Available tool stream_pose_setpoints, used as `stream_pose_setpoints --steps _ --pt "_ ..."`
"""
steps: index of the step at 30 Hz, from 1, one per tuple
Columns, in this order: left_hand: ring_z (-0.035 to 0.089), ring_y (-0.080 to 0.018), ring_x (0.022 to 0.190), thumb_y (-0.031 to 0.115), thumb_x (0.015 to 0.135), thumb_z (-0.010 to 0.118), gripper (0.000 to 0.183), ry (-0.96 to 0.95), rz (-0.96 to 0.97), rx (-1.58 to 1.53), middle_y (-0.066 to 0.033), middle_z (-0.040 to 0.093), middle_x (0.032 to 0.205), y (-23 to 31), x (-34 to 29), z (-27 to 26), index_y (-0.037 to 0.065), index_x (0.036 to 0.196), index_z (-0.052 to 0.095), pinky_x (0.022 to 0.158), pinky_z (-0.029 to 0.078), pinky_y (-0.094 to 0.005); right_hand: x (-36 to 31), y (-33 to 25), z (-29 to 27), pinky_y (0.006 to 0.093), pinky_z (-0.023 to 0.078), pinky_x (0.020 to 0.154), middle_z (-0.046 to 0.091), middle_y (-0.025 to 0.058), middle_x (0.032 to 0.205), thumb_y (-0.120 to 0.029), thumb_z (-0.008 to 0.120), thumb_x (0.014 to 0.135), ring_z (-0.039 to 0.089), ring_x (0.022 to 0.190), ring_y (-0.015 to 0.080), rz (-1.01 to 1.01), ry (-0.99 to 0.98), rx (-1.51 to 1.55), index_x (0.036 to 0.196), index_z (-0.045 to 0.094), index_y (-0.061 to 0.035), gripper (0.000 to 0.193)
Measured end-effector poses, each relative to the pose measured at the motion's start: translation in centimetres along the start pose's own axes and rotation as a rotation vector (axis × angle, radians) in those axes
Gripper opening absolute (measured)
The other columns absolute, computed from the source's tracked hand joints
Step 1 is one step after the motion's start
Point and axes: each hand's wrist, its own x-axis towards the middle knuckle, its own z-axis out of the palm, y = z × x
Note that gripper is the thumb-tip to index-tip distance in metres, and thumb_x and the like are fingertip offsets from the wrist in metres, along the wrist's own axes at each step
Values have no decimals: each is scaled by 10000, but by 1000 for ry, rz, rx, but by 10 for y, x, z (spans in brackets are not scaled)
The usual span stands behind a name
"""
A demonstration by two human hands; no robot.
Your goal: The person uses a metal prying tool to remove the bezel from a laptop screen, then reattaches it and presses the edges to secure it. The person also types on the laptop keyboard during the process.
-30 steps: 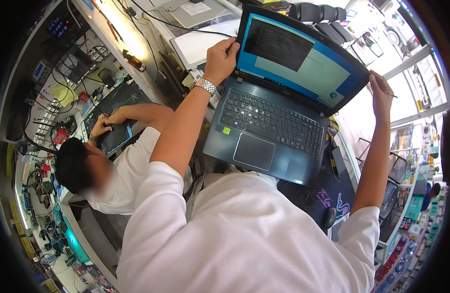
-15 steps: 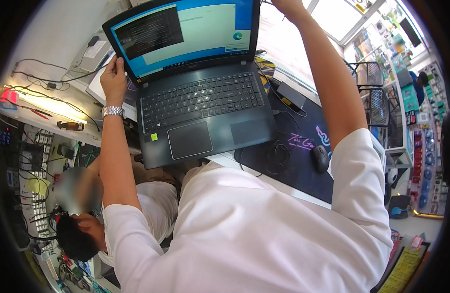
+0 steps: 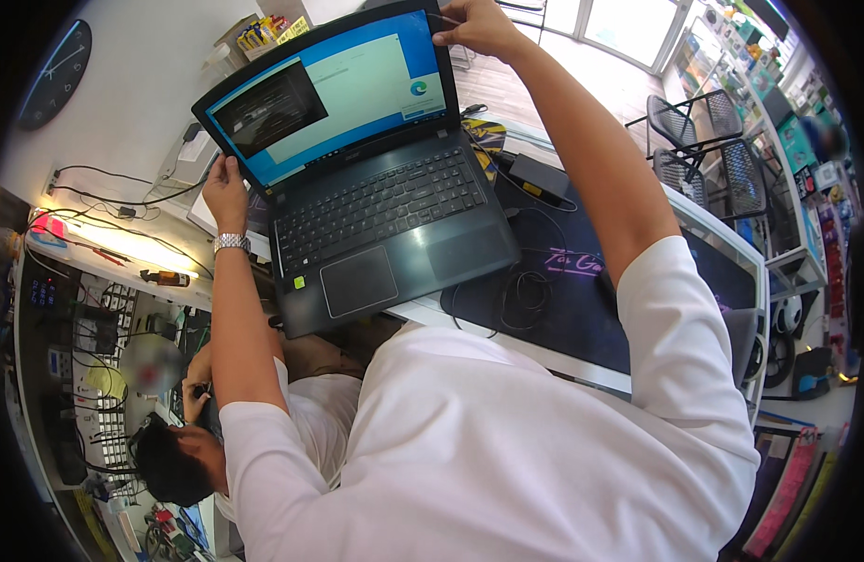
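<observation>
A black laptop point(image 3: 394, 220) is tilted in front of me, its screen point(image 3: 329, 89) lit with a dark window over a white one. At the left edge of the screen, my left hand point(image 3: 227, 195) grips the lid, thumb on the near side and the other fingers partly hidden behind it. The lid's upper right corner is pinched in my right hand point(image 3: 481, 26), its arm stretched across the desk mat. A metal watch point(image 3: 231, 242) sits on my left wrist. The keyboard and touchpad face up, untouched.
A dark desk mat point(image 3: 568, 292) bears a coiled cable point(image 3: 526, 298) and a black power adapter point(image 3: 543, 178). On the left, another person point(image 3: 179, 459) sits close to my left arm. Mesh chairs point(image 3: 708, 173) stand at far right; a lit shelf point(image 3: 123, 239) holds wires.
My right hand has come down onto the lid's upper right corner. My left hand stays at the left edge. The view has shifted, and my right arm now covers most of the mouse.
</observation>
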Motion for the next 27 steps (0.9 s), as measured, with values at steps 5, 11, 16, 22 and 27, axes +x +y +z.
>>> stream_pose_setpoints --steps 5,11,16,22,27 --pt "721 -186 1132 191 1095 667 453 -19 15 -41 -184 746 1299 5 -3 0 -119 1422 620 967 564 -292 -5 8 22 377 591 1021 800 173 1203 -237 926 794 774 1117 324 4 152 -135 1295 764 -13 571" --pt "727 -181 1086 210 1106 657 448 -22 28 -87 -169 748 1270 7 -7 1 -96 1431 618 938 598 -305 -23 13 30 386 586 1023 798 192 1182 -234 925 791 772 1122 314 18 157 -28 1262 759 11 556" --pt "725 -173 1086 197 1109 647 436 -16 5 -72 -157 746 1270 2 -6 1 -94 1432 617 937 599 -307 -43 14 33 401 591 987 796 201 1171 -200 926 766 775 1092 329 4 41 -66 1238 755 24 550" --pt "701 -134 1064 111 1110 610 379 -105 -108 -88 -113 745 1270 -10 -19 -4 -75 1441 616 900 562 -279 -61 4 42 394 594 966 804 192 1123 -88 895 786 780 1058 313 29 34 -42 1220 737 40 479" --pt "702 -133 1071 29 1071 632 393 -258 -150 -132 -99 744 1278 -23 -34 -8 -46 1456 600 851 548 -273 -68 -1 46 380 594 962 811 155 1084 17 839 846 779 1045 265 74 48 17 1174 720 39 350"
